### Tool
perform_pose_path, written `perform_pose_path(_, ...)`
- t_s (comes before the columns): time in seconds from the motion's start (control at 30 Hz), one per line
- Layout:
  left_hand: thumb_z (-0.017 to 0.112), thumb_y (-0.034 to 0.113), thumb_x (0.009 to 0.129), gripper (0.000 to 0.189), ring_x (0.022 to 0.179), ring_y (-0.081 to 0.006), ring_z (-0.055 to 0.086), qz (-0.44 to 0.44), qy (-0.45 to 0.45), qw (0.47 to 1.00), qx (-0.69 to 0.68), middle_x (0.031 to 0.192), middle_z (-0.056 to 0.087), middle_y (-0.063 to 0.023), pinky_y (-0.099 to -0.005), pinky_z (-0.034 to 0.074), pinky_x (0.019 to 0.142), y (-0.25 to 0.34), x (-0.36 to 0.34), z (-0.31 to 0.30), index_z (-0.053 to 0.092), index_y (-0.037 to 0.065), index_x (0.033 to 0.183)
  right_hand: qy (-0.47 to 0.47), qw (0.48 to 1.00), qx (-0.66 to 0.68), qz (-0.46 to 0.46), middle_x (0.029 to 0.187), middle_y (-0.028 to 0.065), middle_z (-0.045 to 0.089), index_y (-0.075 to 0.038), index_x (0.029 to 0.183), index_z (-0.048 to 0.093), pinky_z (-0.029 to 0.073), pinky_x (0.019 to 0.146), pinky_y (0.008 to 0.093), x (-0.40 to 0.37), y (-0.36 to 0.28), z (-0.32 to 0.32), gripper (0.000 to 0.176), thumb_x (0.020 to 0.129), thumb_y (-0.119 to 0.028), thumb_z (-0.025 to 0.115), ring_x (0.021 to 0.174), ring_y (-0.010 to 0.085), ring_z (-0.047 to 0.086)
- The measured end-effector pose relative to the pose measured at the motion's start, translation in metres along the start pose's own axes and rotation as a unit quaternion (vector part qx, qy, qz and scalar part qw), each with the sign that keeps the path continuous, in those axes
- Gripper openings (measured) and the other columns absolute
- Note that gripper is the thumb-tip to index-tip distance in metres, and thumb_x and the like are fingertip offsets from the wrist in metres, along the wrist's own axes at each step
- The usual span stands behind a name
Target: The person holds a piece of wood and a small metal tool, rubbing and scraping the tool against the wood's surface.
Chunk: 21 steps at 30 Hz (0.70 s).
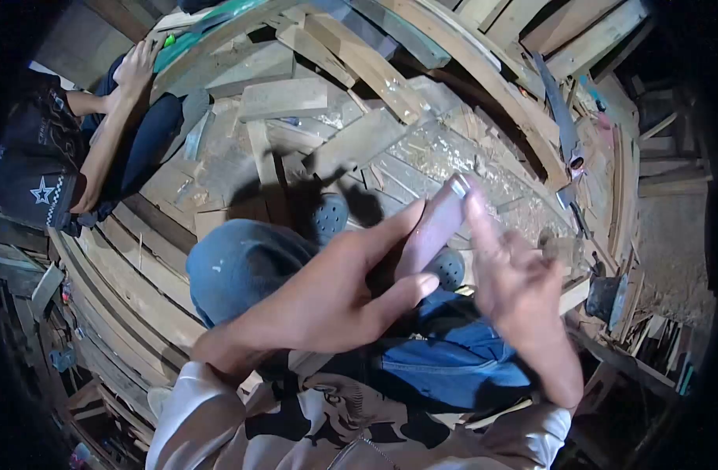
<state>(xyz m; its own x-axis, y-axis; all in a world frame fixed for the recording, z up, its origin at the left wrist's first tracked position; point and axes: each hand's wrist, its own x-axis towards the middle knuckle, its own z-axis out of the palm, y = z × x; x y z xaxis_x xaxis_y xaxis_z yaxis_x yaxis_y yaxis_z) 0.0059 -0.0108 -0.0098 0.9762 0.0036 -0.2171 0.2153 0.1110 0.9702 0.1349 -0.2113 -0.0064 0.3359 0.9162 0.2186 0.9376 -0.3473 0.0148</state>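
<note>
My left hand (335, 290) is closed around a flat pinkish-grey bar (433, 231), its thumb along the near side and its fingers on the far side. The bar tilts up to the right and has a shiny metallic upper end (460, 185). What kind of tool it is I cannot make out. My right hand (519, 286) touches that shiny end with a stretched index finger. Its other fingers are loosely bent, apart and slightly blurred, and I see nothing gripped in them. Both hands are above my lap, over blue jeans (453, 360).
Planks (359, 141) and wood shavings (445, 149) cover the floor ahead. A handsaw (561, 117) leans along a curved timber on the right. Seated at the left is another person, whose hand (135, 66) rests near their knee. My perforated clogs (327, 215) show below my hands.
</note>
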Motion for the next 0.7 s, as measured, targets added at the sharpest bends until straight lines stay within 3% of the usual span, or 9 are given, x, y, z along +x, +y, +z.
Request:
perform_pose_path(0.03, 0.065, 0.009, 0.091, 0.069, 0.069, -0.0099, 0.052, 0.045, 0.002, 0.999, 0.028, 0.081, 0.059, -0.0136, -0.0271, 0.046, 0.063, -0.001, 0.003, -0.003, 0.03, -0.003, 0.15, 0.011, 1.0, -0.004, -0.004, 0.071, 0.0024, 0.051, -0.021, 0.147, 0.048, 0.031, 0.033, 0.0252, 0.004, 0.002, 0.0, 0.069, 0.081, -0.009, 0.064, 0.043, 0.006, 0.035)
perform_pose_path(0.1, 0.066, 0.011, 0.09, 0.069, 0.068, -0.0122, 0.052, 0.09, 0.012, 0.995, 0.042, 0.08, 0.058, -0.0165, -0.0292, 0.047, 0.065, -0.007, 0.005, -0.004, 0.031, -0.008, 0.147, 0.009, 0.996, -0.001, -0.087, 0.076, 0.0075, 0.057, -0.021, 0.147, 0.049, 0.03, 0.033, 0.0258, -0.001, -0.003, -0.004, 0.064, 0.084, -0.01, 0.06, 0.04, 0.0071, 0.034)
perform_pose_path(0.13, 0.067, 0.011, 0.09, 0.069, 0.068, -0.0128, 0.052, 0.089, 0.018, 0.996, 0.025, 0.08, 0.057, -0.0172, -0.03, 0.047, 0.065, -0.003, 0.006, -0.002, 0.032, -0.009, 0.146, -0.014, 1.0, -0.014, -0.016, 0.075, 0.0067, 0.056, -0.023, 0.148, 0.048, 0.033, 0.036, 0.0256, 0.004, 0.007, -0.004, 0.063, 0.086, -0.011, 0.056, 0.043, 0.0064, 0.033)
perform_pose_path(0.37, 0.065, 0.01, 0.09, 0.068, 0.058, -0.0147, 0.054, 0.062, -0.002, 0.996, 0.067, 0.074, 0.058, -0.0206, -0.0314, 0.045, 0.056, -0.003, 0.005, -0.004, 0.031, -0.006, 0.147, -0.023, 1.0, 0.005, -0.015, 0.07, 0.0027, 0.05, -0.024, 0.148, 0.049, 0.037, 0.037, 0.0296, 0.003, -0.003, -0.008, 0.069, 0.081, -0.008, 0.057, 0.042, 0.0086, 0.036)
perform_pose_path(0.4, 0.065, 0.01, 0.09, 0.068, 0.058, -0.0147, 0.054, 0.067, 0.001, 0.995, 0.072, 0.074, 0.058, -0.0206, -0.0314, 0.045, 0.056, 0.0, 0.004, -0.006, 0.031, -0.006, 0.147, -0.025, 0.999, 0.015, -0.037, 0.069, 0.0018, 0.048, -0.025, 0.147, 0.05, 0.037, 0.036, 0.0298, 0.001, -0.011, -0.007, 0.069, 0.08, -0.008, 0.057, 0.041, 0.0087, 0.037)
perform_pose_path(0.47, 0.071, 0.01, 0.09, 0.071, 0.107, -0.0118, 0.056, -0.07, -0.054, 0.996, 0.023, 0.122, 0.064, -0.0111, -0.0278, 0.042, 0.097, 0.007, 0.0, -0.008, 0.033, -0.006, 0.148, -0.027, 0.996, 0.017, -0.078, 0.068, 0.0005, 0.046, -0.023, 0.147, 0.049, 0.035, 0.034, 0.0296, -0.002, -0.011, -0.013, 0.071, 0.079, -0.007, 0.059, 0.04, 0.0093, 0.037)
perform_pose_path(0.53, 0.07, 0.01, 0.09, 0.07, 0.106, -0.0117, 0.056, -0.014, -0.025, 0.998, 0.062, 0.117, 0.066, -0.0126, -0.028, 0.043, 0.096, 0.006, 0.0, -0.003, 0.034, -0.006, 0.148, -0.009, 1.0, 0.005, 0.006, 0.07, 0.0008, 0.047, -0.022, 0.146, 0.052, 0.035, 0.035, 0.0283, 0.005, 0.005, -0.009, 0.067, 0.08, -0.01, 0.06, 0.041, 0.0087, 0.036)
perform_pose_path(0.67, 0.068, 0.009, 0.091, 0.068, 0.108, -0.012, 0.057, -0.074, -0.056, 0.994, 0.058, 0.114, 0.066, -0.0137, -0.0282, 0.043, 0.096, 0.01, 0.002, -0.007, 0.034, -0.005, 0.148, 0.004, 0.996, 0.035, -0.082, 0.066, 0.0017, 0.052, -0.019, 0.146, 0.05, 0.039, 0.035, 0.0281, 0.007, -0.001, -0.009, 0.072, 0.077, -0.004, 0.063, 0.042, 0.008, 0.044)
perform_pose_path(0.7, 0.068, 0.012, 0.091, 0.067, 0.084, -0.0137, 0.057, 0.005, -0.035, 0.998, 0.051, 0.096, 0.063, -0.0168, -0.0294, 0.045, 0.077, 0.0, 0.004, -0.005, 0.034, -0.006, 0.146, 0.044, 0.999, -0.03, 0.001, 0.069, 0.0026, 0.058, -0.018, 0.144, 0.053, 0.041, 0.036, 0.0278, 0.004, 0.014, -0.001, 0.069, 0.078, -0.002, 0.064, 0.042, 0.0091, 0.047)
